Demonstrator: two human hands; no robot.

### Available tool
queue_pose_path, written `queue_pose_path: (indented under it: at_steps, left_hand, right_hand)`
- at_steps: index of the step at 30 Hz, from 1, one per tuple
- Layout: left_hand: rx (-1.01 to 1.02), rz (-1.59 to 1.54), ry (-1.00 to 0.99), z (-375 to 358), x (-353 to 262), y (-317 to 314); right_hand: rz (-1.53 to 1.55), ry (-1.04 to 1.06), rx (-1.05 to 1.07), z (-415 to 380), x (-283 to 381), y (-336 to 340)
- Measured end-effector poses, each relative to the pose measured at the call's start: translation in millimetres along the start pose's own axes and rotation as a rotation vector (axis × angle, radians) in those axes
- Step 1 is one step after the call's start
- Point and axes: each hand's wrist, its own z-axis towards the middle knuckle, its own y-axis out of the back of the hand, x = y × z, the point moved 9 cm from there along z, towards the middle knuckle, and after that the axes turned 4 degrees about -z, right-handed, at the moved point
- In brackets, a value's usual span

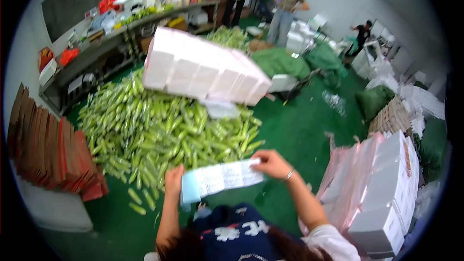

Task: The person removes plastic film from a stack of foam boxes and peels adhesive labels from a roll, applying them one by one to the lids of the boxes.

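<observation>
A long strip of white paper [224, 178] with printed blocks on it and a light-blue left end is stretched between my two hands. My left hand [174, 180] is closed on its left end. With thumb and fingers, my right hand [273, 164], a bracelet at the wrist, pinches the right end. The print is too blurred to read. Just beyond the strip spreads a big floor pile of long light-green vegetables [179, 128], like ears of corn in clear wrap.
A pink-wrapped block of white boxes [203, 67] lies over the pile's far side. White foam boxes [386, 198] stand at right, flattened cardboard [46, 145] at left. A cluttered bench [106, 38] lines the left wall. Green sacks [282, 63] and several people are farther back.
</observation>
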Motion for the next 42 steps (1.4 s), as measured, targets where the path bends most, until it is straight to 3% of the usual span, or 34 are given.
queue_pose_path:
  at_steps: [2,6,8,11,13,15,19,23,24,27,29,30,32,38,41,42]
  left_hand:
    - [0.099,0.192,-0.124,-22.8,-32.8,-41.8]
    - [0.172,0.208,-0.314,-62.7,-74.7,-113.3]
    - [0.205,0.319,-0.393,-76.5,-85.0,-133.2]
    - [0.201,0.302,-0.42,-91.8,-96.7,-146.4]
    - [0.151,-0.03,-0.324,-98.9,-95.4,-140.6]
    - [0.167,-0.069,-0.297,-107.1,-98.3,-135.1]
    - [0.196,-0.112,-0.242,-128.7,-108.4,-124.8]
    - [0.086,-0.121,-0.187,-153.9,-99.9,-74.1]
    - [0.088,-0.069,-0.144,-166.2,-90.9,-56.2]
    - [-0.023,0.043,-0.124,-208.8,-91.4,-2.3]
    - [-0.135,0.09,-0.329,-242.9,-94.0,32.2]
    - [-0.197,0.054,-0.426,-267.1,-108.6,48.3]
    - [-0.264,0.126,-0.295,-315.3,-103.0,93.5]
    - [-0.564,-0.136,-0.336,-494.7,-74.8,223.2]
    - [-0.754,-0.215,-0.437,-583.1,-61.5,289.6]
    - [-0.856,-0.235,-0.46,-615.1,-57.2,309.1]
  right_hand:
    - [-0.288,0.145,-0.141,-14.3,21.8,3.0]
    - [-0.54,0.366,-0.062,-32.0,46.1,-28.7]
    - [-0.465,0.472,0.022,-40.0,62.6,-42.1]
    - [-0.345,0.459,0.11,-39.9,75.1,-43.2]
    - [-0.202,0.459,0.229,-34.0,79.5,-42.0]
    - [0.048,0.471,0.425,-34.9,83.8,-50.6]
    - [0.231,0.469,0.594,-28.2,90.0,-76.0]
    - [0.281,0.472,0.784,-26.7,110.6,-124.6]
    - [0.233,0.569,0.748,-27.6,124.0,-140.2]
    - [0.267,0.613,0.976,-42.5,159.6,-208.6]
    - [0.293,0.622,1.158,-60.4,187.5,-258.6]
    - [0.291,0.622,1.257,-71.9,197.3,-290.3]
    - [0.205,0.663,1.413,-102.5,221.2,-363.9]
    - [0.123,0.596,1.751,-219.6,262.9,-581.4]
    - [-0.065,0.693,1.833,-283.6,283.9,-685.6]
    - [-0.219,0.866,1.789,-308.5,295.2,-716.8]
